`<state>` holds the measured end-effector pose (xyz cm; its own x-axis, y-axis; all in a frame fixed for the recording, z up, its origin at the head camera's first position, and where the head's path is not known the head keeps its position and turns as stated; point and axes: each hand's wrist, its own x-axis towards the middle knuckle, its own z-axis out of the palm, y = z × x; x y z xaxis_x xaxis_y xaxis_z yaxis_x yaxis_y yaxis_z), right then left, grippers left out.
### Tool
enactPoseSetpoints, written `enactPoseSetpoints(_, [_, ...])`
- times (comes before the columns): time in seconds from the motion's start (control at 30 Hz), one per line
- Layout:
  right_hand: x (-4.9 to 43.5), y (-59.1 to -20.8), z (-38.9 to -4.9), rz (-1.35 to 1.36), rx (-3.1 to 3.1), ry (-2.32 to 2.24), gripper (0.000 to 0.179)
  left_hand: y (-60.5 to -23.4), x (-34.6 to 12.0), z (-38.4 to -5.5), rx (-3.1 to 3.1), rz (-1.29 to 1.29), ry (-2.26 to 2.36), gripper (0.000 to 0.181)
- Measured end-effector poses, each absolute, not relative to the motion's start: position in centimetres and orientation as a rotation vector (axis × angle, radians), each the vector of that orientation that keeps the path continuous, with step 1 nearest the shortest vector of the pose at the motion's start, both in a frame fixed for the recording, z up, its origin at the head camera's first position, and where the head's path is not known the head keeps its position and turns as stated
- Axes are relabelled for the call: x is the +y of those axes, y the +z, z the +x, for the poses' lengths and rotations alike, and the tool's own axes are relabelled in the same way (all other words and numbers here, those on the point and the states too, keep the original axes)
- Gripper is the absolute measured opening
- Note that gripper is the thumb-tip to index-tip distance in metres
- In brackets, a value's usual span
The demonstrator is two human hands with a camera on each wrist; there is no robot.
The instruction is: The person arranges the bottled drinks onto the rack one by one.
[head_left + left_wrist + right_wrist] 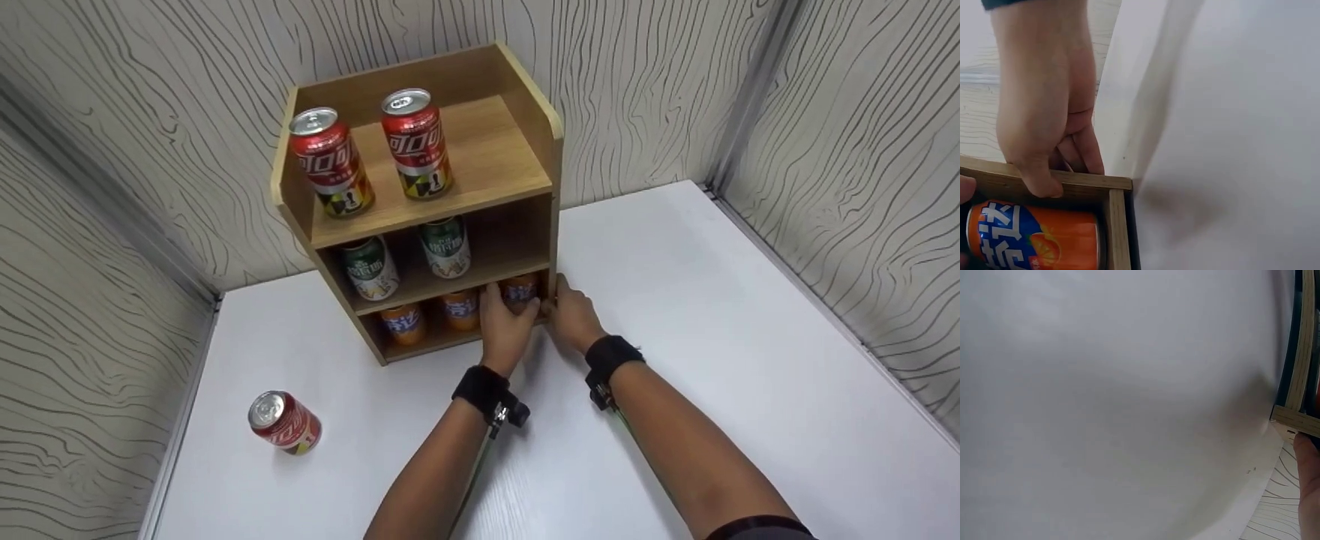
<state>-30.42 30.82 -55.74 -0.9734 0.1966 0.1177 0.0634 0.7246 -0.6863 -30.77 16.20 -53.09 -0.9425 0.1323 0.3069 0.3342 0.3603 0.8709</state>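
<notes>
In the head view my left hand (505,330) reaches into the bottom tier of a wooden shelf (495,196), fingers and thumb around an orange soda can (520,289) at its right end. The left wrist view shows this orange can close up, its blue and white label facing out, with two of my left fingertips (965,188) at the frame's left edge. My right hand (576,315) grips the lower front edge of the shelf's right side panel (1081,179), thumb inside and other fingers outside. Part of that hand shows beside the shelf corner in the right wrist view.
Two more orange cans (403,324) stand on the bottom tier. Two green and white cans (448,247) occupy the middle tier, and two red cola cans (417,146) the top. Another red cola can (286,424) stands on the white table (360,465). Patterned walls (630,90) enclose the table.
</notes>
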Motion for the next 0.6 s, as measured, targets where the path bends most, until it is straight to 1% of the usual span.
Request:
enactPoseSetpoints(0.2, [30.8,-55.9,-30.6,-0.225,-2.756,1.115,0.045,-53.6,15.4,-30.0,-2.443,-0.453,-1.597,0.069])
enactPoseSetpoints(0.43, [30.9,-56.0,-30.6,-0.238,-2.774,1.106,0.049,-54.0,14.1,-28.7,-2.367,-0.541,-1.718,0.064])
enactPoseSetpoints(0.5, [30.9,-55.9,-30.6,-0.236,-2.776,1.107,0.053,-54.3,13.5,-28.2,-2.351,-0.550,-1.732,0.061])
enactPoseSetpoints(0.6, [30.9,-55.9,-30.6,-0.223,-2.773,1.130,0.051,-54.8,12.5,-27.5,-2.344,-0.552,-1.728,0.059])
